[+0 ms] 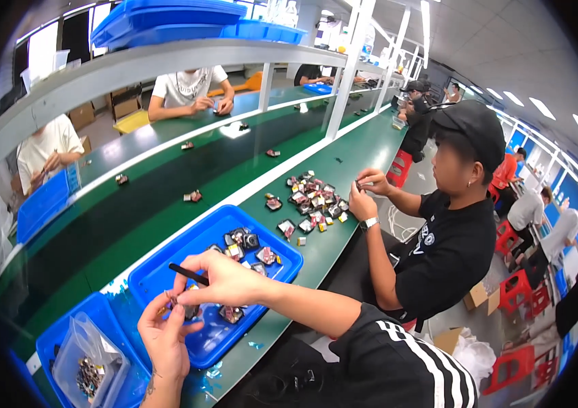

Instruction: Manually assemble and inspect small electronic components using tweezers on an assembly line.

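My left hand [166,340] is raised over the near edge of a blue tray [140,277], fingers pinched on a small electronic part [172,300] that is mostly hidden. My right hand [226,279] reaches in from the right and meets it at the fingertips. A slim black tool [189,274], like tweezers, sticks out from the right hand's grip; its working end is covered by the fingers. Beneath and beyond both hands, several small black electronic assemblies [241,238] with reddish and yellow parts lie in the tray.
At lower left, another blue tray [49,340] carries a clear plastic box [113,381] of small metal parts. A co-worker [462,224] sits to my right beside a pile of assemblies [316,200] on the green bench. A dark conveyor belt [227,160] with scattered assemblies runs past the trays.
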{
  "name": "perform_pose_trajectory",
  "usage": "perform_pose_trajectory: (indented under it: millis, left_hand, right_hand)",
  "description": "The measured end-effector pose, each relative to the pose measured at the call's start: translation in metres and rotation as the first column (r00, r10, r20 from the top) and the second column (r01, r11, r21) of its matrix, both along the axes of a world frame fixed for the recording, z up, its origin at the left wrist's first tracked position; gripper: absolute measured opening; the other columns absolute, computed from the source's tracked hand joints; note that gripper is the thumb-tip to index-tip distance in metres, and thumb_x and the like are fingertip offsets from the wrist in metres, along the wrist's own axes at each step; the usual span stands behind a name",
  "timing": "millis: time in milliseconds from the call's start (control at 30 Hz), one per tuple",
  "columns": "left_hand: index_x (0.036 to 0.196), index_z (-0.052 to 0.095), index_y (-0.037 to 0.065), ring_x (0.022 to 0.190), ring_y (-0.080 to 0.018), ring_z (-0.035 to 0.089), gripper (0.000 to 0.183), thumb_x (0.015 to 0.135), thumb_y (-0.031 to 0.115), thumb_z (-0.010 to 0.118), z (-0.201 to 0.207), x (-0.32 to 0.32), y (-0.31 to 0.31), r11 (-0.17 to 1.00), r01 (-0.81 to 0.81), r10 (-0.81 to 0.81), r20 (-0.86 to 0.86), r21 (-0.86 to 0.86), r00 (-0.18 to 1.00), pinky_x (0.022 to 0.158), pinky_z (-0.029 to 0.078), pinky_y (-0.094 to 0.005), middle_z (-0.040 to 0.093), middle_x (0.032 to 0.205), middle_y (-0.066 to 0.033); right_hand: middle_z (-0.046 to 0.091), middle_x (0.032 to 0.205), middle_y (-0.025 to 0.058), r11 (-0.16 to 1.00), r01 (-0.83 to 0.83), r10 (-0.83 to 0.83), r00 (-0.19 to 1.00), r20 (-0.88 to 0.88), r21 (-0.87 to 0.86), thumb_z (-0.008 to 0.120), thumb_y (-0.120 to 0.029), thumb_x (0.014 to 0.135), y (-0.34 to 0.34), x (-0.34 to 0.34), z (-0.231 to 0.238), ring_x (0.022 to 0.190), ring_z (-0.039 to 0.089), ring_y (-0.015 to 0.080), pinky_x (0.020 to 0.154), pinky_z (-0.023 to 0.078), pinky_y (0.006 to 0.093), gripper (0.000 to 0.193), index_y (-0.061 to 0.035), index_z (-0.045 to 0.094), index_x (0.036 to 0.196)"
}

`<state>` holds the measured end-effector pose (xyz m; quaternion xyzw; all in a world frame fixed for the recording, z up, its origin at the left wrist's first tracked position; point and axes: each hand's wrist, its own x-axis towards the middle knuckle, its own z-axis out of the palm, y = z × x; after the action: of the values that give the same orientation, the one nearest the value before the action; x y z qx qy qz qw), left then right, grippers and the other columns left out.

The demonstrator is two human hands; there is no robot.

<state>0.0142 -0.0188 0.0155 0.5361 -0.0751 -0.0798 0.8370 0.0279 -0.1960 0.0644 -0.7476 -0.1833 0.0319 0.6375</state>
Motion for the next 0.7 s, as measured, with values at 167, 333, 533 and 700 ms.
perform_pose_trajectory:
  millis: [167,333,533,700]
  left_hand:
    - [0.101,0.060,0.002,0.075,-0.0176,0.066,0.018,0.087,0.011,0.066,-0.007,0.012,-0.004,0.994,0.097,-0.098,0.027,0.051,0.995,0.057,0.057,-0.0254,0.064,0.095,-0.0087]
    - [0.090,0.062,0.000,0.080,-0.0176,0.063,0.007,0.085,0.003,0.065,0.003,0.005,0.004,0.981,0.015,-0.071,0.286,0.192,0.956,0.062,0.056,-0.0273,0.059,0.102,-0.0095]
    - [0.089,0.068,-0.002,0.092,-0.0199,0.062,0.010,0.080,-0.002,0.069,0.005,0.004,-0.005,0.924,-0.067,-0.130,0.476,0.375,0.870,0.078,0.055,-0.0303,0.059,0.105,-0.0115]
    - [0.091,0.070,0.001,0.096,-0.0197,0.062,0.012,0.079,0.004,0.072,-0.005,0.003,-0.012,0.919,-0.094,-0.119,0.497,0.382,0.860,0.076,0.055,-0.0284,0.061,0.102,-0.0114]
  right_hand:
    - [0.066,0.078,0.0055,0.993,-0.092,0.099,0.989,-0.109,0.075,0.073,-0.012,0.077,-0.013,0.002,-0.002,0.072,0.060,0.0100,0.067,0.047,0.0250,0.017,0.0016,0.067,0.085]
    - [0.066,0.076,0.0056,0.995,-0.091,0.084,0.982,-0.171,-0.034,0.075,-0.021,0.076,-0.016,0.004,0.000,0.067,0.058,0.0093,0.063,0.045,0.0234,0.024,-0.0001,0.069,0.084]
    - [0.067,0.087,0.0079,0.965,-0.080,0.039,0.986,-0.163,-0.250,0.069,-0.018,0.085,-0.030,-0.015,0.015,0.080,0.063,0.0114,0.070,0.050,0.0267,0.022,0.0011,0.067,0.096]
    - [0.057,0.082,0.0107,0.880,0.137,-0.006,0.961,0.276,-0.456,0.066,-0.006,0.083,-0.026,-0.023,0.012,0.082,0.058,0.0225,0.073,0.046,0.0323,0.012,0.0016,0.065,0.092]
